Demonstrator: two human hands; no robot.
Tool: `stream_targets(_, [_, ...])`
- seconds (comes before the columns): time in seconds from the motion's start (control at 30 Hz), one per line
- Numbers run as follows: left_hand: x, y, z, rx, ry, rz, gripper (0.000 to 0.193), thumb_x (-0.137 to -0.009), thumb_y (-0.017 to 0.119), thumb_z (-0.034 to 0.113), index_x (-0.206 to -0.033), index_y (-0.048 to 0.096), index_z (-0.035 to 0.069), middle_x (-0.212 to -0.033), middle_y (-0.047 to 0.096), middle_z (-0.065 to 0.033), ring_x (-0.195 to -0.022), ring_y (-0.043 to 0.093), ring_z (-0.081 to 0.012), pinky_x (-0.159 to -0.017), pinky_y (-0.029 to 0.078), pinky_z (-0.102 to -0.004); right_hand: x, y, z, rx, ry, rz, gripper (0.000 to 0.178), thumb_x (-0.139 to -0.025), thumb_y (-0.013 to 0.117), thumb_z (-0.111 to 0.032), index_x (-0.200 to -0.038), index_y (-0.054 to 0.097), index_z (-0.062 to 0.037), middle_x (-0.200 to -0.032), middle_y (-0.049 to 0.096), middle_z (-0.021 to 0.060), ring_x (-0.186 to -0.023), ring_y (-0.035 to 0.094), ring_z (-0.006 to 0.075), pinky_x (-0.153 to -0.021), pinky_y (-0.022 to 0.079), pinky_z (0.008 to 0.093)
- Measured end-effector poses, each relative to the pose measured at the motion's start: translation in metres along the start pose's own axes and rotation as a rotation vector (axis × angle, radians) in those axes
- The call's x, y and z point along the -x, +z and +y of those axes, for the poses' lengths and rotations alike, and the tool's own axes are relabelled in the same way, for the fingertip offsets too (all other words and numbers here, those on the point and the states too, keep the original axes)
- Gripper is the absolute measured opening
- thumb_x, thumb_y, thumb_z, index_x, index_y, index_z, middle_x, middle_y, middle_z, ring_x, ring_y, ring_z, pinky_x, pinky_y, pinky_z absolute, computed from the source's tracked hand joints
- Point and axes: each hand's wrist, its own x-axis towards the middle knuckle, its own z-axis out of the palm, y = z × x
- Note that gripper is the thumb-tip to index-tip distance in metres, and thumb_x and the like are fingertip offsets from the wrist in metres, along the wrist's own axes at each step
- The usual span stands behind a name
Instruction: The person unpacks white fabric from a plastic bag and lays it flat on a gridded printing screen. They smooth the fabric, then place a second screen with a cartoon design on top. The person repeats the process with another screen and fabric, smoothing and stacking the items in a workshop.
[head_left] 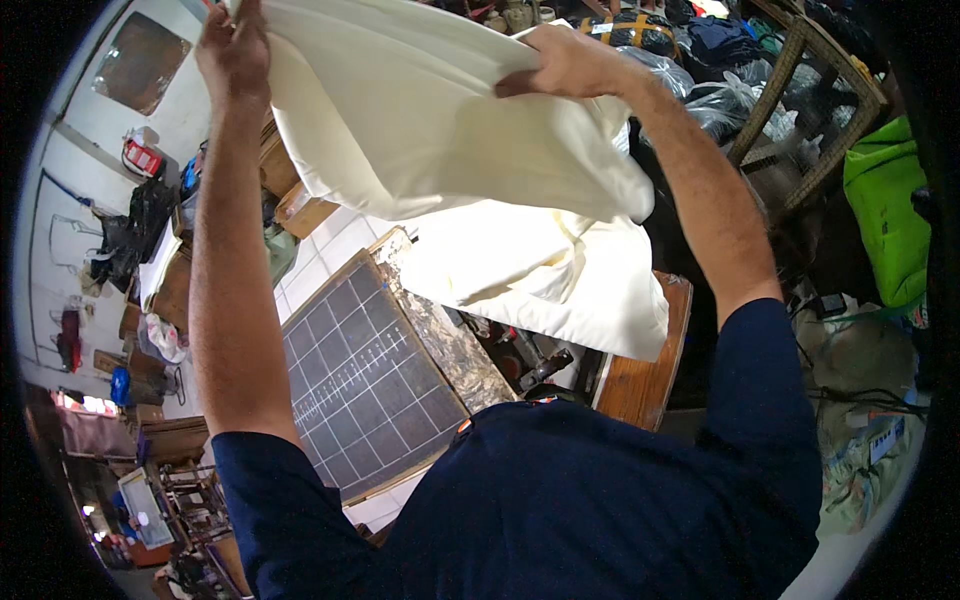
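One large cream cloth (430, 120) hangs raised at the far side of the scene, stretched between the person's left hand (236, 52) and right hand (572, 66). The left hand is closed around the cloth's far left corner area, partly cut off by the upper edge of the view. The right hand grips its upper edge farther right, fingers folded over the fabric. The cloth sags between them and its lower edge droops toward the near side.

Below it, more cream fabric (600, 300) lies creased over the wooden tabletop (648, 392), covering much of it; whether the two are one piece I cannot tell. A dark metal part (546, 370) shows just beside that fabric's near edge.

To the left is a dark board (370, 385) with white grid lines. At the far left, a red fire extinguisher (143, 158) is by the wall. At the far right are plastic bags (722, 108), a wooden frame (768, 94) with mesh, and a bright green bundle (888, 215).
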Motion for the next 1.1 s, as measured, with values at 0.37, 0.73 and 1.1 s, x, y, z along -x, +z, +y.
stream_targets(0.37, [-0.007,-0.128,0.023,-0.199,-0.168,-0.126,0.042,-0.08,0.077,0.033,-0.106,0.068,0.002,-0.095,0.068,-0.002,-0.082,0.062,-0.0094,-0.073,0.049,-0.0256,-0.022,-0.097,0.018,0.194,0.401,0.69,0.015,-0.08,0.066,-0.013,-0.092,0.072,-0.0071,-0.087,0.07,0.0144,-0.084,0.067,0.0233,-0.075,0.052,0.0378])
stream_targets(0.73, [0.057,-0.371,0.059,-0.862,-0.165,0.059,0.032,-0.08,0.076,0.024,-0.102,0.07,0.001,-0.085,0.069,-0.0077,-0.071,0.063,-0.0135,-0.067,0.049,-0.0257,-0.104,-0.114,-0.051,0.121,-0.299,0.894,0.021,-0.079,0.059,-0.001,-0.097,0.07,-0.0012,-0.081,0.071,0.0125,-0.071,0.063,0.0147,-0.065,0.049,0.0296])
stream_targets(1.1, [0.252,-0.563,0.031,-1.454,-0.594,0.152,0.018,-0.087,0.062,0.022,-0.093,0.069,0.006,-0.077,0.066,-0.0111,-0.074,0.065,-0.0198,-0.063,0.049,-0.0345,-0.165,0.045,-0.152,-0.625,0.412,0.196,0.027,-0.084,0.05,-0.006,-0.106,0.066,-0.0023,-0.093,0.068,0.014,-0.08,0.067,0.0167,-0.063,0.053,0.0268])
